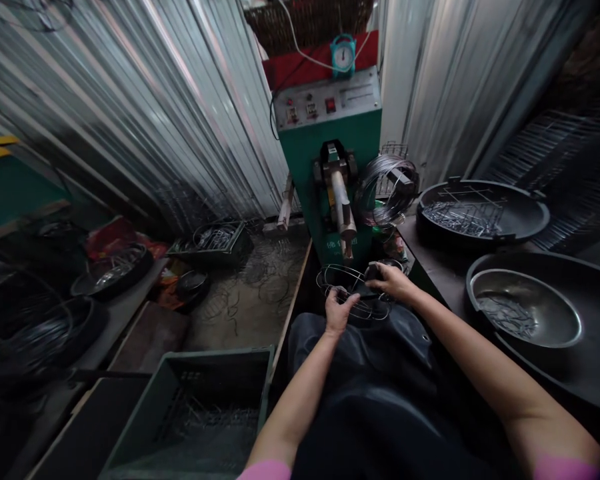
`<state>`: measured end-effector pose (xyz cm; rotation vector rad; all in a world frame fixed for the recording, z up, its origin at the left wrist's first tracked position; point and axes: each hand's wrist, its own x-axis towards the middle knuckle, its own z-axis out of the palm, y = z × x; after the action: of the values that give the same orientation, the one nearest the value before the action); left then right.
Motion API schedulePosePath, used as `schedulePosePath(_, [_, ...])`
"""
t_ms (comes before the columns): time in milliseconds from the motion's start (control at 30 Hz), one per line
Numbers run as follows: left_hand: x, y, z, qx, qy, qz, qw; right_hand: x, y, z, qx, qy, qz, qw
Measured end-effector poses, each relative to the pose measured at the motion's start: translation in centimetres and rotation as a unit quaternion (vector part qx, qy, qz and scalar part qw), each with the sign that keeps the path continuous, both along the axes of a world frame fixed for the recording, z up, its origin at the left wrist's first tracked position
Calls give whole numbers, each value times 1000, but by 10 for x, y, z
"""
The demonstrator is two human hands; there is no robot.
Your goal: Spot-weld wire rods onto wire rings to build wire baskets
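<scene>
Low in front of the machine, above my lap, I have a rounded frame of bent metal wire (pixel 344 268). My left hand (pixel 337 312) is closed on its near left side, thumb stretched to the right. Over at the frame's right side, my right hand (pixel 394 283) pinches a small dark block (pixel 373 272); whether the block touches the wire I cannot tell. Just above both hands is the green spot-welding machine (pixel 305 167), its metal electrode arm (pixel 341 200) pointing down toward the frame. A black apron (pixel 375 380) covers my lap.
A coil of wire (pixel 387 193) hangs right of the machine. Farther right are a black pan (pixel 535 217) and a metal bowl (pixel 565 317), both with small metal pieces. A green crate (pixel 167 380) with wire pieces stands lower left; wire loops (pixel 220 307) lie on the floor.
</scene>
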<state>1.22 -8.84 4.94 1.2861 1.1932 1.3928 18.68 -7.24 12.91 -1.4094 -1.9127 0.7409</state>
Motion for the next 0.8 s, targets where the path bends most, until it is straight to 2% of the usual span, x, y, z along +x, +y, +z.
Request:
schedulePosePath(100, [1,5,-4,-26,-42,17,999,1,3,1,14,-58,20,998])
schedulePosePath(200, [0,8,-6,-26,-39,19,999,1,5,3,17,-112,33,993])
schedulePosePath(367, [-3,7,-10,-29,-50,20,998,-7,9,10,-11,-185,53,981])
schedulePosePath(567, [-6,8,-19,-71,-165,11,984,-16,16,18,-36,-226,76,970])
schedulePosePath(800, [-10,14,-30,-89,-244,7,966,-26,20,30,-44,-243,112,962])
